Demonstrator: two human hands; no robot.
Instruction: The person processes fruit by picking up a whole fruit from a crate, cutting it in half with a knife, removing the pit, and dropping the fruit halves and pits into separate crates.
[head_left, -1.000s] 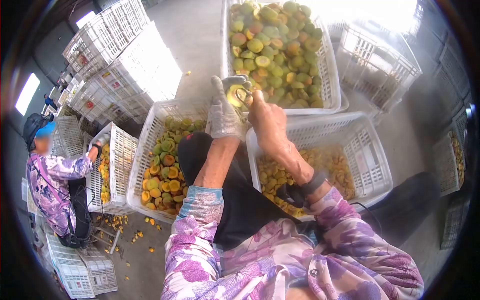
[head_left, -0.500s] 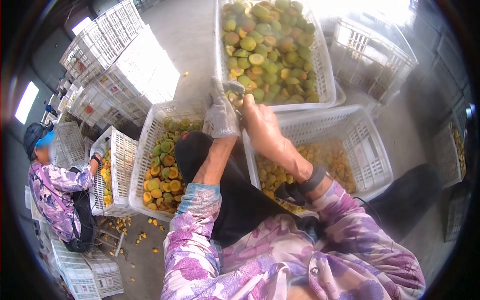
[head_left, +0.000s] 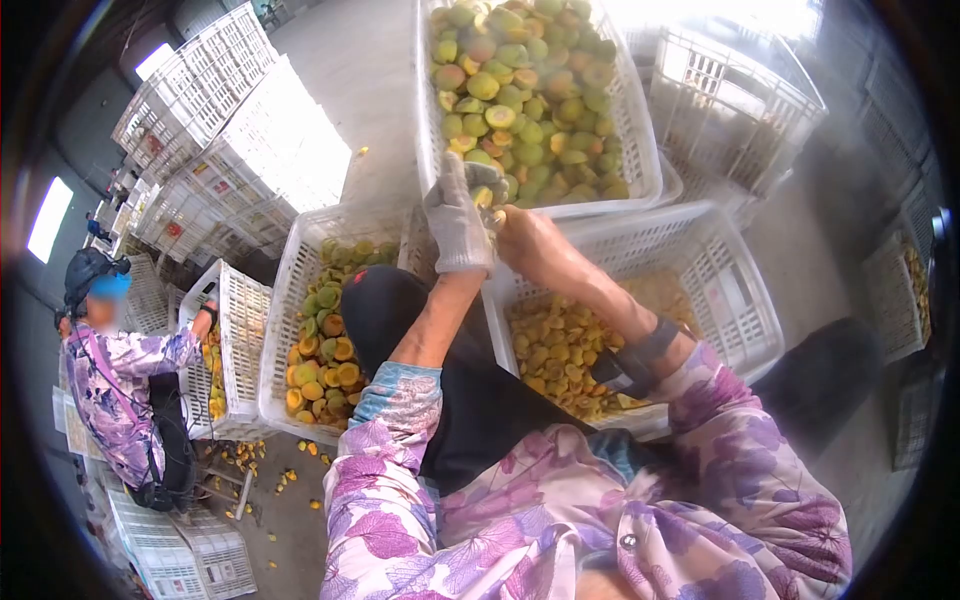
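A worn grey glove covers my left hand (head_left: 458, 222), whose fingers are closed around a small yellow-green fruit piece (head_left: 484, 197), apricot- or peach-like. My bare right hand (head_left: 540, 245) is closed close against that piece; whatever its fingers grip is too small and hidden to name. Both hands are held over the near edge of a white crate (head_left: 648, 130) full of green and blushed fruit (head_left: 520, 95). Below my right forearm, another white crate (head_left: 740, 290) holds yellow cut pieces (head_left: 555, 350).
By my left knee stands a white crate (head_left: 272, 350) of halved fruit. A co-worker (head_left: 120, 370) sits at another crate (head_left: 240, 340) on the left. Stacked crates (head_left: 240, 130) rise behind, more crates (head_left: 735, 105) at upper right. Fruit scraps (head_left: 290, 475) litter the floor.
My hands have moved slightly down and right, staying together at the fruit piece. My right hand has turned a little. The co-worker's arm has shifted at the crate.
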